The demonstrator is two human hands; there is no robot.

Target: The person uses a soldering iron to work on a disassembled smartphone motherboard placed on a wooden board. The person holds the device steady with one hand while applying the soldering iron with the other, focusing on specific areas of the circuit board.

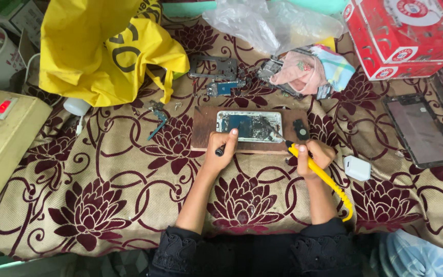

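Work surface is a beige cloth with maroon flowers (129, 205). Opened phone (249, 126), back off and circuitry exposed, lies flat on a brown wooden board (203, 128) at centre, just ahead of both hands. Left hand (220, 151): fingers curled around a small dark tool (220, 151), thumb tip resting on the phone's near edge. Right hand (314, 156): fingers wrapped tight round a yellow soldering iron (320, 172), tip angled onto the phone's right portion; its yellow cord trails back along the forearm. A small black part (300, 130) sits on the board's right end, close to the right hand. Beyond the board: loose metal phone frames (214, 67), a pink cloth (303, 72), a clear plastic bag (273, 23). Crumpled yellow bag (103, 51) at far left, contents not visible. Red carton (403, 36) at far right, closed. Dark tablet screen (421, 131) lies flat at right; white charger block (357, 167) just beside the right hand. Beige switchboard (1, 138) with red indicator at left edge. Blue tweezers (157, 123) lie left of the board.
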